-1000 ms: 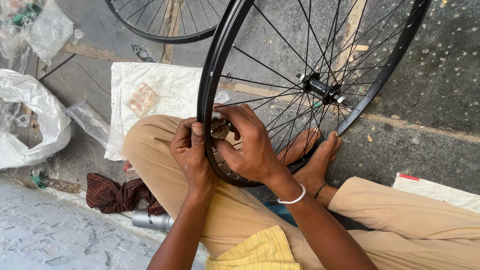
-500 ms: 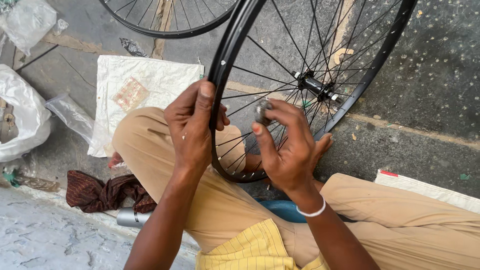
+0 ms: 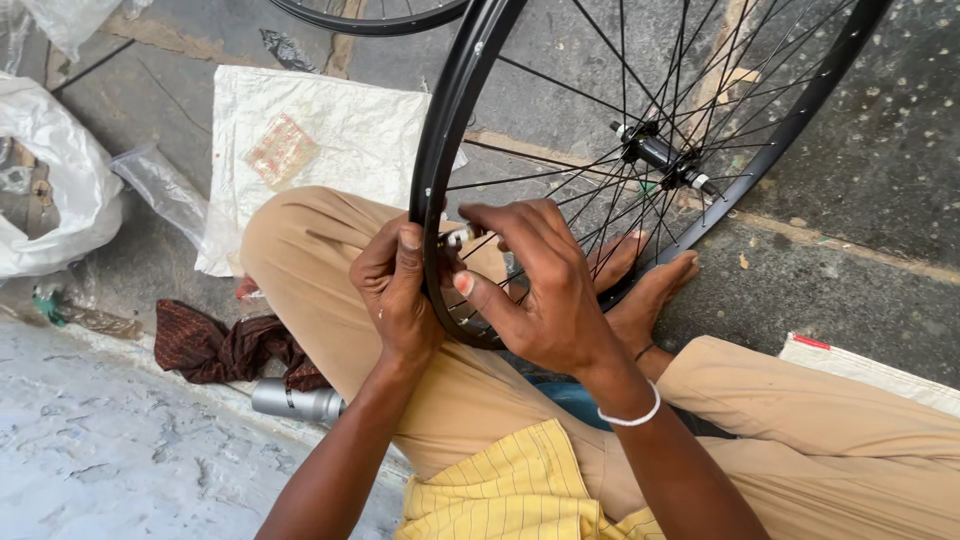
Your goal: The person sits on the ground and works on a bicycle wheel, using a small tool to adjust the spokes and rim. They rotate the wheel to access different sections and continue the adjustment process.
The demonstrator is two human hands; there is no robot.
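Observation:
A black bicycle wheel rim [image 3: 440,170] with thin spokes and a metal hub [image 3: 655,155] stands upright between my crossed legs. My left hand [image 3: 395,290] grips the outer side of the rim near its lowest part. My right hand [image 3: 540,285] reaches through the spokes on the inner side, fingers pinching a small silver spoke nipple [image 3: 460,237] at the rim. My bare feet [image 3: 650,290] rest under the wheel behind the spokes.
A white sack sheet [image 3: 310,140] lies on the concrete beside my left knee. A white plastic bag [image 3: 50,180], a dark red rag [image 3: 220,345] and a silver metal cylinder [image 3: 295,400] lie at the left. A second wheel [image 3: 370,12] shows at the top edge.
Both hands have come back down onto the lower rim. The right hand moved from the spokes to the rim's inner side, now pinching the silver nipple.

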